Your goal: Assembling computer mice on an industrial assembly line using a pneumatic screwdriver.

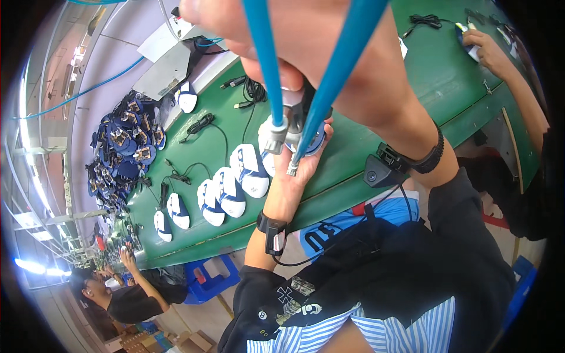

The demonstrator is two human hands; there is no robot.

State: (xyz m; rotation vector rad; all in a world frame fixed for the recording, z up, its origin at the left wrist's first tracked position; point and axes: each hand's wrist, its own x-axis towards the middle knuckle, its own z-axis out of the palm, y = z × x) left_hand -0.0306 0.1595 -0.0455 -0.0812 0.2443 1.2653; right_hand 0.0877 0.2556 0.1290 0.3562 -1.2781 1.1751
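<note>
My right hand is raised close to the camera, fingers curled around an air tool with two blue hoses and grey metal fittings. Most of the tool's body is hidden by the hand and hoses. Beneath it, over the green bench, my left hand holds a navy-and-white computer mouse, which is partly covered by the tool. Just left of that hand stands a row of white-and-navy mice, the nearest mouse with its cable running toward the back.
A heap of navy mouse parts lies at the far left of the green bench. Coiled black cables lie behind the row. Another person's hand works at the upper right. A blue bin stands below the bench near a seated person.
</note>
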